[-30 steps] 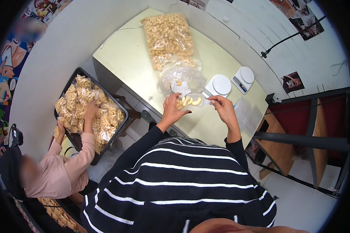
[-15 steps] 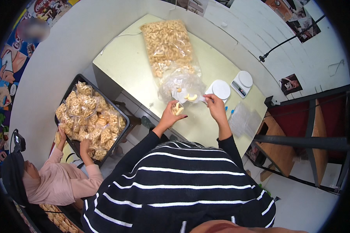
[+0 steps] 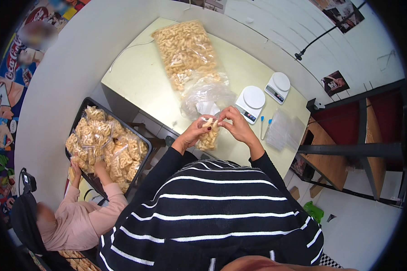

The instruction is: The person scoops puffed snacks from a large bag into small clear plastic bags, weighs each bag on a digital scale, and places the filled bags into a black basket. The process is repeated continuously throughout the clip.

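Head view: we've got both hands up over the pale table (image 3: pixel 140 77). Our left hand (image 3: pixel 195 133) and right hand (image 3: pixel 238 126) each pinch the small clear bag of puffed snacks (image 3: pixel 209 137) hanging between them. Beyond the fingers lies the big snack bag (image 3: pixel 185 49); two white scales (image 3: pixel 251 101) sit just right.

Your hands hold a small snack bag (image 3: pixel 209 139) over the worktop (image 3: pixel 140 77); the big bag (image 3: pixel 185 49) lies behind it, two scales (image 3: pixel 251 103) to its right, a tray (image 3: pixel 105 143) at your left.
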`<state>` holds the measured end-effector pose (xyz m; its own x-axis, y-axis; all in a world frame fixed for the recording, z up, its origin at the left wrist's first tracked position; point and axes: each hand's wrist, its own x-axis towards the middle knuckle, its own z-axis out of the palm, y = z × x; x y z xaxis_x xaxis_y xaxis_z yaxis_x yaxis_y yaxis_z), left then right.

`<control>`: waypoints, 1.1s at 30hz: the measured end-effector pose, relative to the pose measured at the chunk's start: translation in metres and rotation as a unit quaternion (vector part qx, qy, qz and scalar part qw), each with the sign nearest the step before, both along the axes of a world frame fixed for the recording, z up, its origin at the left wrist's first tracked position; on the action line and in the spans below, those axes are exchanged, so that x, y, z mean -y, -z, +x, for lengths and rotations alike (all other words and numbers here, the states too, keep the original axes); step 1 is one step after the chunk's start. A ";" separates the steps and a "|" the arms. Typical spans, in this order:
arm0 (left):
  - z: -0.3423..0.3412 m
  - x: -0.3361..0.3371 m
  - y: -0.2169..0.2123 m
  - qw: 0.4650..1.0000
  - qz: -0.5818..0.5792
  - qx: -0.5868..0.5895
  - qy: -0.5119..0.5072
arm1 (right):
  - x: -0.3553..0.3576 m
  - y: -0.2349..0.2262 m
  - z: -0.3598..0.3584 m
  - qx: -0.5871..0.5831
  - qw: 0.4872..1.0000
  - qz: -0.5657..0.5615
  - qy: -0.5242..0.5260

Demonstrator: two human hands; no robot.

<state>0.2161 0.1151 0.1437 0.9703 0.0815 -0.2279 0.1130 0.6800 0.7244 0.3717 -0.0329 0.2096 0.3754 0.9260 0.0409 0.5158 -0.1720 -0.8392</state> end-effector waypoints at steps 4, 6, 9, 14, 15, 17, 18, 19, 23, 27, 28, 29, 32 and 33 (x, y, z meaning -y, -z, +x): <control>0.009 0.006 0.004 0.993 0.110 -0.041 0.013 | 0.017 0.000 0.002 -0.010 0.999 0.001 0.035; 0.016 0.009 0.005 0.995 0.097 -0.026 0.022 | 0.024 -0.007 -0.002 -0.019 0.999 -0.005 0.048; 0.021 0.015 0.004 0.989 0.146 0.000 0.030 | 0.035 0.002 0.005 0.040 0.999 -0.014 0.027; 0.022 0.027 0.005 0.989 0.138 -0.016 0.053 | 0.046 0.000 -0.001 -0.038 0.997 -0.011 0.072; 0.022 0.029 0.006 0.988 0.141 -0.012 0.057 | 0.048 0.000 -0.002 -0.042 0.997 -0.001 0.067; 0.023 0.033 0.008 0.989 0.131 -0.012 0.068 | 0.050 0.002 -0.003 -0.046 0.997 -0.003 0.066; 0.025 0.034 0.010 0.990 0.119 -0.016 0.072 | 0.050 0.004 -0.002 -0.045 0.996 -0.014 0.070; 0.026 0.035 0.013 0.991 0.107 -0.020 0.076 | 0.050 0.006 -0.002 -0.044 0.996 -0.025 0.074; 0.029 0.043 0.017 0.993 0.101 -0.038 0.038 | 0.053 0.023 0.000 -0.138 0.983 -0.032 0.119; 0.025 0.045 0.006 0.984 0.172 -0.044 0.036 | 0.057 0.028 0.007 -0.113 0.987 -0.065 0.088; 0.022 0.042 0.006 0.976 0.202 -0.058 0.048 | 0.058 0.030 0.008 -0.090 0.991 -0.050 0.081; 0.018 0.041 0.007 0.977 0.205 -0.052 0.030 | 0.062 0.031 0.011 -0.053 0.994 -0.025 0.092; 0.000 0.027 0.011 0.969 0.239 -0.058 -0.013 | 0.071 0.027 0.026 -0.059 0.989 0.038 0.134; -0.008 0.019 0.010 0.963 0.261 -0.071 -0.004 | 0.078 0.022 0.031 -0.138 0.976 0.042 0.164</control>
